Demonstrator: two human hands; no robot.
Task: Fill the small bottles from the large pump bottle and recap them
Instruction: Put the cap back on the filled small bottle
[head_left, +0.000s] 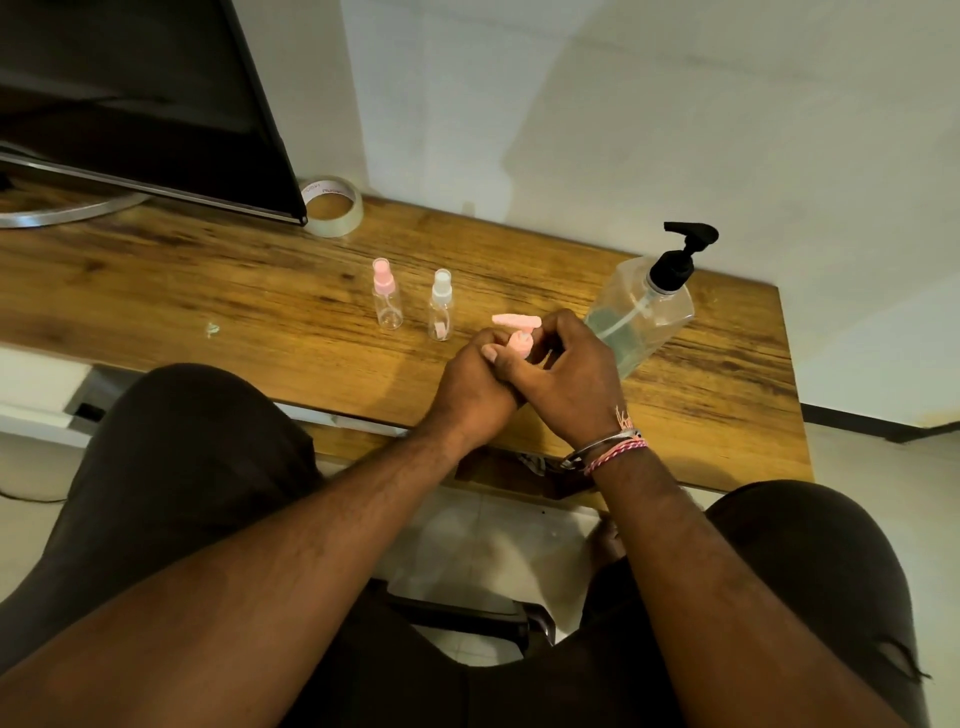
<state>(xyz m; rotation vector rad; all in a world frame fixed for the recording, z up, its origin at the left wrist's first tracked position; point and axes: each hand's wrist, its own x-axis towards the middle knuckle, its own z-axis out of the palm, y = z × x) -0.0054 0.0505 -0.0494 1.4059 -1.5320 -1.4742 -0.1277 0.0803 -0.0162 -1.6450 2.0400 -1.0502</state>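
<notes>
Both hands meet at the front middle of the wooden desk (208, 291). My left hand (475, 387) wraps around a small bottle that is hidden inside its fingers. My right hand (569, 371) pinches that bottle's pink pump cap (517, 330), whose nozzle points left. The large clear pump bottle (641, 314) with a black pump head stands just right of my hands, partly filled with clear liquid. Two small clear spray bottles stand upright to the left: one with a pink cap (387, 296), one with a white cap (441, 306).
A roll of clear tape (335, 205) lies at the back of the desk beside a dark monitor (140, 98) on a round silver stand. A small scrap (212, 328) lies on the desk at the left. My knees and a chair are below the desk edge.
</notes>
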